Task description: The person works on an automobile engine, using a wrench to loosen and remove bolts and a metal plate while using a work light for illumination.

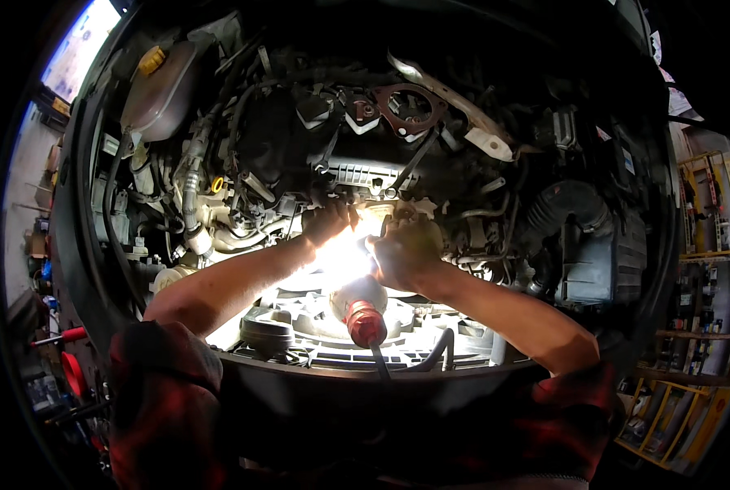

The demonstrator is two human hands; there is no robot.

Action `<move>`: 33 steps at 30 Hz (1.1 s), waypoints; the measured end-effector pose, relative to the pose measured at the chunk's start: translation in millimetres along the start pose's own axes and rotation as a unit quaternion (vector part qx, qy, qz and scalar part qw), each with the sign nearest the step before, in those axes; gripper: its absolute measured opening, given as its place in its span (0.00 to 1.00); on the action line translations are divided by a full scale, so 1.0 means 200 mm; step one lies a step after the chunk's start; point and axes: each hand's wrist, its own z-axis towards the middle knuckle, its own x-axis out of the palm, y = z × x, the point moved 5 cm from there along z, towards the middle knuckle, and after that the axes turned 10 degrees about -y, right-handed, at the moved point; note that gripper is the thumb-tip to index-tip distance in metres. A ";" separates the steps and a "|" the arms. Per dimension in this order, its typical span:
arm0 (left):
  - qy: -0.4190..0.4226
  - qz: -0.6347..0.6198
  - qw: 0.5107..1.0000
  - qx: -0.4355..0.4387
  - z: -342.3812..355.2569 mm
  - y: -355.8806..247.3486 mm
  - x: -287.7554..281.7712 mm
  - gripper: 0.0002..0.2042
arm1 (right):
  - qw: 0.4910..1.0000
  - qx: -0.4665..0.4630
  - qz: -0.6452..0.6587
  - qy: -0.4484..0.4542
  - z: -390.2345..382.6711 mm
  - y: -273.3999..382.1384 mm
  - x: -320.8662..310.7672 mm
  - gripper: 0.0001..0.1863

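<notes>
Both my arms reach over the front of an open engine bay to the middle of the engine (365, 175). My left hand (330, 224) is at the engine's front face, its fingers lost in shadow and glare. Close beside it my right hand (406, 249) is closed, fingers curled; what it grips, if anything, is hidden. Just below the hands a lit work lamp with a red collar (366, 322) and a dark cord shines up, washing out the gap between them. On top of the engine lies a brown flat gasket (414, 110) with a large round opening.
A whitish coolant tank with a yellow cap (160, 94) sits at the far left. A long metal bracket (463, 110) lies across the back of the engine. To the right are a ribbed intake hose (565, 208) and a black air box (606, 265). Yellow shelving (712, 204) stands beyond.
</notes>
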 end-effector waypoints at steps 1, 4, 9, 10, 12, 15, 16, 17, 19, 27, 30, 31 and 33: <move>0.033 0.000 0.999 0.031 -0.02 0.06 -0.07 0.20 | 1.000 -0.006 -0.002 0.003 0.01 0.01 -0.01 0.11; 0.078 -0.030 0.995 0.061 -0.05 0.09 -0.11 0.22 | 1.000 -0.010 0.001 0.017 0.03 0.04 0.01 0.11; 0.060 -0.082 0.994 -0.042 -0.01 0.11 -0.10 0.24 | 1.000 0.002 0.002 0.003 0.01 -0.02 0.04 0.10; 0.047 -0.057 0.996 -0.047 -0.02 0.15 -0.15 0.24 | 1.000 -0.012 0.008 -0.005 0.01 0.00 0.04 0.10; 0.041 -0.077 0.993 -0.080 -0.05 0.08 -0.04 0.26 | 0.999 -0.031 0.006 -0.008 0.02 0.01 0.02 0.10; 0.002 -0.107 0.979 -0.173 -0.12 0.02 0.04 0.27 | 0.998 -0.029 -0.038 0.044 0.04 0.05 0.01 0.12; 0.002 -0.093 0.978 -0.187 -0.13 0.01 0.04 0.28 | 0.999 -0.038 -0.025 0.021 0.03 0.05 0.02 0.12; 0.003 -0.078 0.977 -0.200 -0.14 0.00 0.04 0.29 | 0.999 -0.047 -0.010 -0.002 0.03 0.05 0.04 0.13; 0.019 -0.185 0.963 -0.193 -0.10 0.01 0.03 0.31 | 1.000 -0.025 -0.010 -0.003 -0.01 0.03 0.01 0.15; -0.042 -0.187 0.938 -0.289 -0.15 -0.01 0.11 0.24 | 1.000 -0.009 -0.004 0.017 0.05 0.05 0.09 0.19; -0.046 -0.210 0.946 -0.242 -0.08 0.02 0.10 0.24 | 1.000 0.006 -0.019 0.009 0.05 0.03 0.00 0.19; -0.048 -0.225 0.943 -0.242 -0.09 0.03 0.08 0.24 | 1.000 0.009 -0.010 0.009 0.05 0.04 0.00 0.19; -0.087 -0.168 0.952 -0.241 -0.10 0.01 0.12 0.24 | 1.000 -0.002 -0.008 0.006 0.05 0.04 0.01 0.19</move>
